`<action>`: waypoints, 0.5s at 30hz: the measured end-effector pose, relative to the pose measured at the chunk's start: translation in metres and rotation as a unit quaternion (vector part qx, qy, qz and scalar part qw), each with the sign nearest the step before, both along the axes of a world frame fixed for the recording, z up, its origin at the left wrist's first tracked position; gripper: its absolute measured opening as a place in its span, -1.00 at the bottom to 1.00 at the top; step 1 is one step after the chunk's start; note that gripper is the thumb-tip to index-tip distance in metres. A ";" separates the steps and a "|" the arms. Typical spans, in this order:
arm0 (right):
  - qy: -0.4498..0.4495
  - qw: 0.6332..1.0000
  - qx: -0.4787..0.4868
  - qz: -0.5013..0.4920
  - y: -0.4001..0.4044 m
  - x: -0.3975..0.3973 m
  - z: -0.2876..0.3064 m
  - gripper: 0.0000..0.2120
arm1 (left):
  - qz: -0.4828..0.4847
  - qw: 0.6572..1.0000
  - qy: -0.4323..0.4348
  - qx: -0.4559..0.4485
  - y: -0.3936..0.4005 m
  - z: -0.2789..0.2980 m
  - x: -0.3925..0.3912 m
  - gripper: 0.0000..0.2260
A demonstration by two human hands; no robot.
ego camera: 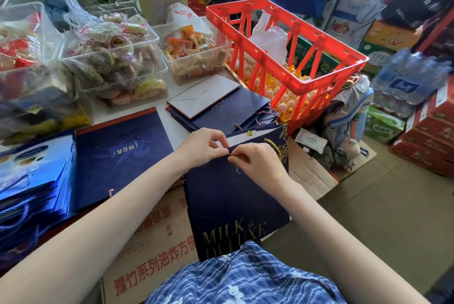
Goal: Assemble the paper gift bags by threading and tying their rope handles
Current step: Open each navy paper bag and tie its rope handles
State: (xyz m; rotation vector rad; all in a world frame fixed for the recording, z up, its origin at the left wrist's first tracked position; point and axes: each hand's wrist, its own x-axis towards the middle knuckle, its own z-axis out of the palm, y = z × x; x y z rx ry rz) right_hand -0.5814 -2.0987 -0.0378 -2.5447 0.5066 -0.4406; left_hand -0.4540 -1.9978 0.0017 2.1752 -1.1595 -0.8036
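A dark navy paper gift bag with gold "MILK DELUXE" lettering stands on my lap, its mouth open away from me. My left hand pinches the bag's near top edge. My right hand pinches a gold rope end at a hole in that edge, fingertips of both hands nearly touching. A loop of the gold rope handle arches over the bag's right side. A knotted gold rope end shows on the far wall.
Flat navy bags and a stack of blue bags lie on the table to the left; more flat bags lie behind. A red crate of eggs stands at right. Clear snack tubs line the back. Cardboard boxes sit below.
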 end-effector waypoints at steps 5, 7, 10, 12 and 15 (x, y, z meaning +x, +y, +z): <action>-0.033 0.985 -0.159 -0.050 0.002 -0.001 -0.005 -0.65 | -0.042 0.999 0.008 0.010 0.003 -0.003 0.003 -0.93; 0.009 0.986 -0.160 -0.040 -0.004 -0.003 -0.006 -0.55 | -0.058 0.998 0.018 0.007 0.004 -0.005 0.004 -0.92; 0.021 0.991 -0.135 -0.013 -0.003 -0.001 -0.015 -0.63 | 0.003 1.000 0.024 0.005 0.003 -0.016 0.001 -0.89; -0.014 0.992 -0.123 -0.013 0.008 0.003 -0.027 -0.65 | 0.084 0.996 0.036 0.019 0.003 -0.032 0.000 -0.90; -0.027 0.988 -0.151 0.017 0.023 0.006 -0.054 -0.64 | 0.142 0.984 0.082 0.070 0.008 -0.056 0.001 -0.76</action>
